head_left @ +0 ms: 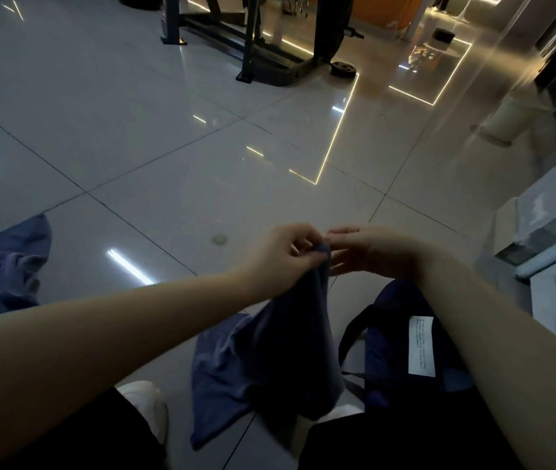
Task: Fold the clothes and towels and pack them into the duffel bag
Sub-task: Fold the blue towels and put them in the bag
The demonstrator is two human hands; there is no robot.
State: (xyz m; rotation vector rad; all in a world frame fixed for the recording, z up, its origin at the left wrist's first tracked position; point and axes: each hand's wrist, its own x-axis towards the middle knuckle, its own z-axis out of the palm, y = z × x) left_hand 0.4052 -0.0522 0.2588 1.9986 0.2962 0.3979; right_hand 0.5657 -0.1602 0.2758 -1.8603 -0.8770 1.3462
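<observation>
- Head view: white label (421,345) sewn on the dark blue bag (392,337), printed in small lines too blurred to read.
- Left hand (286,256) curled, pinching the top edge of a blue cloth (270,361); cloth hanging down from the pinch, lower end crumpled on the floor (168,147) between two white shoes.
- Right hand (368,249) just beside the left, fingertips at the same top edge of the cloth; cannot tell whether gripping it or only touching.
- Bag on the floor under the right forearm, just beside the hanging cloth, black strap (348,337) looping off its left side.
- Second blue garment (5,266) bunched on the floor at the left edge, well apart from the hands.
- Wide stretch of glossy tile open ahead of the hands; dark metal frame (263,52) and a weight plate (342,68) far off at the top.
- White cabinet (548,252) close on the right, hemming in that side.
</observation>
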